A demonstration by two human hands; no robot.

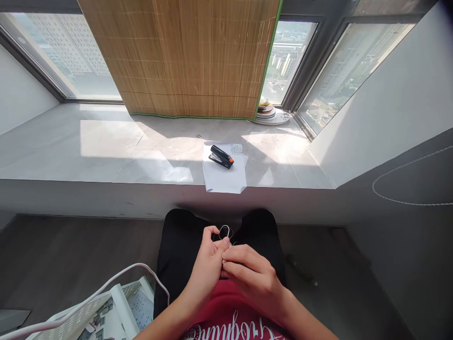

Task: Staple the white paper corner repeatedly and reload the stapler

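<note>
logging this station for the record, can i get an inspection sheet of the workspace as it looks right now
surface: pale grey stone window ledge, sunlit in patches.
job's things: thin white wire loop, pinched between both hands over the lap.
clutter: black stapler with orange tip lying on a white paper sheet on the ledge; stack of round plates by the window; white perforated tray with printed papers at lower left.
grippers: left hand and right hand, fingertips together on the wire.
cables: thick white cable curving over the tray.
surroundings: bamboo blind over the middle window, dark floor, grey wall at right.
</note>
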